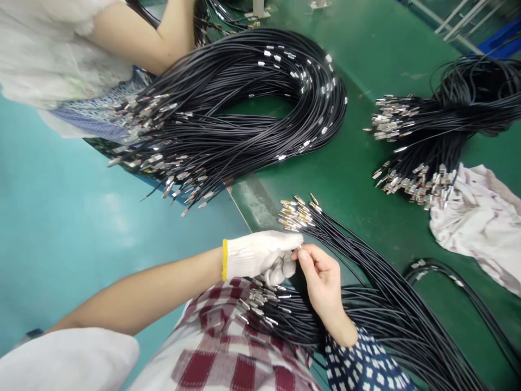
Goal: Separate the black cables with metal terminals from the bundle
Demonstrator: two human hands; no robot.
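Tiny silver metal tip point(300, 247), mostly hidden, sits between your hands. Your bare right hand point(325, 282) pinches it, thumb against forefinger, probably because it's too small for a fuller grip. White-gloved left hand point(260, 255) meets it at 9 o'clock, fingers curled under the thumb, likely steadying; can't tell what they grip. Black cable bundle with silver ends point(293, 315) at 7 o'clock, over your red-and-white plaid cloth point(244, 347), seemingly for easy reach. Black cables with yellow-marked silver ends point(374, 263), ends at 12 on the green tabletop point(350, 184), grouped presumably to stay sorted. Big looped black cable bundle point(228, 70), 11 o'clock.
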